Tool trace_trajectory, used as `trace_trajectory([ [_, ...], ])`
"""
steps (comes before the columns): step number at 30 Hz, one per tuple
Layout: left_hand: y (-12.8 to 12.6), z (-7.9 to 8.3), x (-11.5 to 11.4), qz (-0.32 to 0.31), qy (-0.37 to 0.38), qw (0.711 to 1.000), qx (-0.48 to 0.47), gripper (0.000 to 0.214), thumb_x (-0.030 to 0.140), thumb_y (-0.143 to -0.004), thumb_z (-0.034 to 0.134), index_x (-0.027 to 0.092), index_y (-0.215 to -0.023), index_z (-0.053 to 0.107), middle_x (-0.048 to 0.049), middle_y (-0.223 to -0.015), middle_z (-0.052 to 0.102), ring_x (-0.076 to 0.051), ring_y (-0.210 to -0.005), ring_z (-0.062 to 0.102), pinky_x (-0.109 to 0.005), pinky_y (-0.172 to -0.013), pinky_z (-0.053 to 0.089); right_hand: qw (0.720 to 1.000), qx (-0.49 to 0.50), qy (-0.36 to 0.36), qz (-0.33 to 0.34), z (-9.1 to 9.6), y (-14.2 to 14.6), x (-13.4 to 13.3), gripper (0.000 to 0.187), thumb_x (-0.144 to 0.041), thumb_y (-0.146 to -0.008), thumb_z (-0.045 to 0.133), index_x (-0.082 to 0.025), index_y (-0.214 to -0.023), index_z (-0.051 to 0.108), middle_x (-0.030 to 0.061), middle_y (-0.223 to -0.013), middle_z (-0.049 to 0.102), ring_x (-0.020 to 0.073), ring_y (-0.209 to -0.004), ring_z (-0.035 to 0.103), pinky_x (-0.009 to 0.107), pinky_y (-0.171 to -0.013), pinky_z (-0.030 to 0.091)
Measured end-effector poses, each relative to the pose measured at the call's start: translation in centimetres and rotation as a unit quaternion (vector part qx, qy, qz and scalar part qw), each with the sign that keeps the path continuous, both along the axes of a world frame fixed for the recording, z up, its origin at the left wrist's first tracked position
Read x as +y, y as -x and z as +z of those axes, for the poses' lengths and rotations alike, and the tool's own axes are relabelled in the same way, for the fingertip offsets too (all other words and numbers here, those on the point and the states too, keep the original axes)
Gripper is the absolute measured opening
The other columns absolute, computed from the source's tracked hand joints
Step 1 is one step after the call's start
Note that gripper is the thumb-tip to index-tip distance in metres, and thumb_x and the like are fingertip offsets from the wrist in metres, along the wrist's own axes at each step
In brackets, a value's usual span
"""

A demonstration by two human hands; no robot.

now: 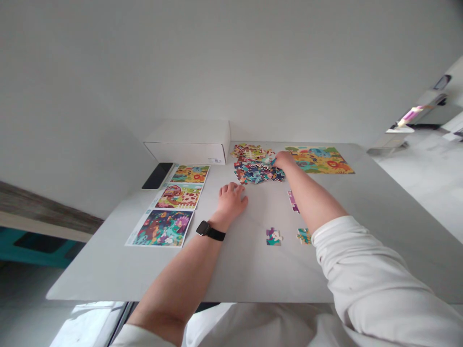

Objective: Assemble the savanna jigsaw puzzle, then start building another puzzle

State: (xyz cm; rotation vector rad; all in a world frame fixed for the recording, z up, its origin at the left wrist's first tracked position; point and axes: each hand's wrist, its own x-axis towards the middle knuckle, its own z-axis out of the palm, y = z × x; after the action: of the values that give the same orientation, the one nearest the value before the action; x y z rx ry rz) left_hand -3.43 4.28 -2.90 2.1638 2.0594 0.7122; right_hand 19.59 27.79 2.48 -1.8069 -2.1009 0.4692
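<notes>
- Right hand (284, 161): fingers curved down into the pile's right edge; whether they pinch a piece, I cannot tell.
- Left hand (231, 200): empty, fingers loosely curled, resting on the white tabletop (249, 274) just short of the pile; black smartwatch (210, 231) on the wrist.
- Pile of jigsaw pieces (253, 166): at 12 o'clock on the tabletop.
- Assembled jigsaw puzzle (320, 160): 1 o'clock, just beside the pile.
- Three loose jigsaw pieces (274, 236): 4 o'clock from the left hand, well apart from each other.
- Three puzzle picture cards (170, 207): 9 o'clock.
- Black smartphone (157, 176) and white cardboard box (188, 142): 10 and 11 o'clock.
</notes>
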Motion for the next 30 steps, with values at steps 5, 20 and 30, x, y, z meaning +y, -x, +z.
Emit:
trace_trajectory([
  [5,0.1,0.3,0.1,0.009,0.002,1.0,-0.012,0.033,0.035,-0.094,0.075,0.029,-0.126,0.074,-0.0131,-0.134,0.071,-0.039,-0.126,0.064,-0.059,-0.113,0.048,0.995,0.088,-0.018,-0.049,1.4,-1.6,-0.9,0.018,-0.016,-0.088,0.081,-0.019,-0.106,0.084,0.0133,-0.11,0.086,0.0296,-0.111,0.08,0.042,-0.101,0.063],
  [20,-3.0,3.0,-1.6,-0.265,-0.124,0.944,-0.155,0.042,0.032,-0.098,0.083,0.024,-0.133,0.062,-0.0124,-0.137,0.073,-0.031,-0.133,0.069,-0.052,-0.115,0.056,0.889,0.437,0.095,0.1,-0.6,-6.2,-18.7,0.038,-0.047,-0.077,0.093,-0.024,-0.103,0.078,0.0037,-0.095,0.079,0.0179,-0.078,0.074,0.031,-0.069,0.066],
  [30,-3.9,2.4,-1.8,-0.299,-0.178,0.922,-0.173,0.034,0.024,-0.097,0.082,0.025,-0.125,0.062,-0.0124,-0.133,0.075,-0.027,-0.126,0.073,-0.048,-0.108,0.061,0.864,0.47,0.124,0.131,-2.4,-4.7,-20.6,0.046,-0.056,-0.072,0.097,-0.024,-0.097,0.076,0.0022,-0.087,0.078,0.0187,-0.074,0.075,0.034,-0.069,0.066],
])
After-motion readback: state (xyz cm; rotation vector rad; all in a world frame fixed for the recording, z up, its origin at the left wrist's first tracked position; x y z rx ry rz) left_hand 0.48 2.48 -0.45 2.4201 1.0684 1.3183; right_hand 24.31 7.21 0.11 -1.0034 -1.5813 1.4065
